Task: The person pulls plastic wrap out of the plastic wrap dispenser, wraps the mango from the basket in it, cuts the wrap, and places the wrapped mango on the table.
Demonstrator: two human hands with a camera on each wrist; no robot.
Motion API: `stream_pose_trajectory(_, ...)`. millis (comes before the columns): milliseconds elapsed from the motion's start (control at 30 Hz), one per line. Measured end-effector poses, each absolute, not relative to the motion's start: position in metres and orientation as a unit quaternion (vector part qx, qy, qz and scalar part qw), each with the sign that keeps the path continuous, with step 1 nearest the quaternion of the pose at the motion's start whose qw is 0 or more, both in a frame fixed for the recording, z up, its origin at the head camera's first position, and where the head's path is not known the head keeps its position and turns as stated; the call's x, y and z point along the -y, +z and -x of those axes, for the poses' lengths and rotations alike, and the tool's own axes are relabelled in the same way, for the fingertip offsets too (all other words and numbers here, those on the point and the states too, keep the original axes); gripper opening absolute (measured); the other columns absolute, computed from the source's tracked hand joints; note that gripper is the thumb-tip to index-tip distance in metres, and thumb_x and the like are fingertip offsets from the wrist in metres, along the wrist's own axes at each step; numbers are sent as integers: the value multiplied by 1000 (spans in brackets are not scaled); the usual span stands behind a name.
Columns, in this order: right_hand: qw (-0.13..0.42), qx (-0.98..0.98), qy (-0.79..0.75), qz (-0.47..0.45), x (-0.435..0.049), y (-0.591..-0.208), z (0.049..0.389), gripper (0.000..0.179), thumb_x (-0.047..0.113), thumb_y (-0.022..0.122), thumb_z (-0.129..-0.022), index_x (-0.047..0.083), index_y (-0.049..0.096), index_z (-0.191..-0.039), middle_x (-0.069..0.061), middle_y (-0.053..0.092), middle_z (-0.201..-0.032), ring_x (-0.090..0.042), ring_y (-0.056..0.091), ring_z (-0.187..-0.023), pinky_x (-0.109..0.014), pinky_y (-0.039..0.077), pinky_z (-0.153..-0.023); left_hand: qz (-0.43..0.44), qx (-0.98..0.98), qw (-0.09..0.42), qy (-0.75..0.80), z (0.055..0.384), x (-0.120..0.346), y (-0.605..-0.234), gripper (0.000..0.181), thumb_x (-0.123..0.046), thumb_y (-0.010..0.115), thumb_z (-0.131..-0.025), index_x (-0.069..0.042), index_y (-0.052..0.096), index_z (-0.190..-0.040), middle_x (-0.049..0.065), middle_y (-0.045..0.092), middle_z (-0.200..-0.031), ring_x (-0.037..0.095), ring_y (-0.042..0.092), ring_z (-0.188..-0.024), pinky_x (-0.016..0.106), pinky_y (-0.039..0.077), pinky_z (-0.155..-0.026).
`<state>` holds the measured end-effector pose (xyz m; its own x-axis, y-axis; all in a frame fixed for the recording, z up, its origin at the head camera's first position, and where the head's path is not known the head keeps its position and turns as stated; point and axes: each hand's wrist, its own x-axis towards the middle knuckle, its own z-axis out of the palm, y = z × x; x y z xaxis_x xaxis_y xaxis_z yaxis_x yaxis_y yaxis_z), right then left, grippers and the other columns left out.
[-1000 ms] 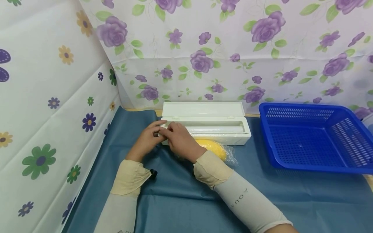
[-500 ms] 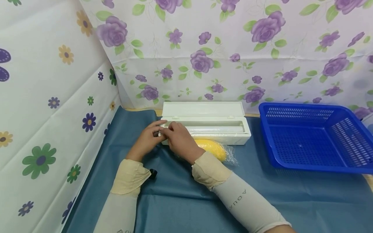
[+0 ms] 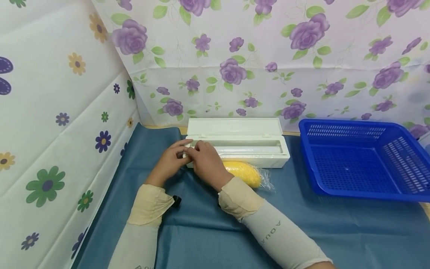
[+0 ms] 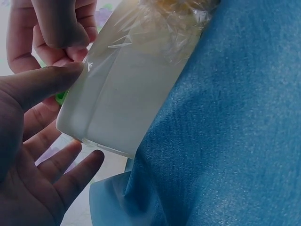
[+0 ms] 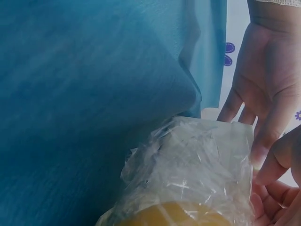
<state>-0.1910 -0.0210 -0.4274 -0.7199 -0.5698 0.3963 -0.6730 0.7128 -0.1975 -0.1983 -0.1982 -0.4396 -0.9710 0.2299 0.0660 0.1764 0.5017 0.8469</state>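
A white cling film box lies at the back of the table with its lid raised and a film roll inside. My left hand is at its left end; the left wrist view shows the thumb on the box edge and the other fingers around the end. My right hand meets it at the same corner, fingers curled in; I cannot tell what they pinch. A small green piece shows between the fingers. Before the box lies a yellow oblong thing wrapped in clear film, partly hidden by the right wrist.
To the right stands a blue plastic basket with slotted sides. A teal cloth with folds covers the table. Flowered sheets hang behind and at the left, and the raised lid stands near the back one.
The right wrist and forearm have shifted slightly left, showing a little more of the yellow thing's wrapping. The left hand, the box and the basket stay put.
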Motion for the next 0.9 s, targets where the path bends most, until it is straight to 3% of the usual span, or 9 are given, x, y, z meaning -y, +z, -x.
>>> stream_pose_trajectory(167, 154, 919, 159, -326, 24, -426, 190, 27, 14, 56, -104, 20, 70, -126, -7, 56, -89, -19, 42, -71, -33, 40, -70, -118, -869, 25, 480, 198, 199, -440, 21, -21, 71, -96, -8, 76, -111, 3, 48, -155, 29, 38, -149, 51, 43, -114)
stream_pose_trajectory(900, 144, 926, 161, -311, 24, -427, 190, 22, 13, 58, -103, 20, 73, -118, -7, 57, -90, -19, 43, -73, -32, 42, -70, -121, -873, 21, 471, 198, 199, -439, 21, -21, 72, -95, -7, 77, -111, 4, 49, -154, 30, 44, -144, 50, 47, -109)
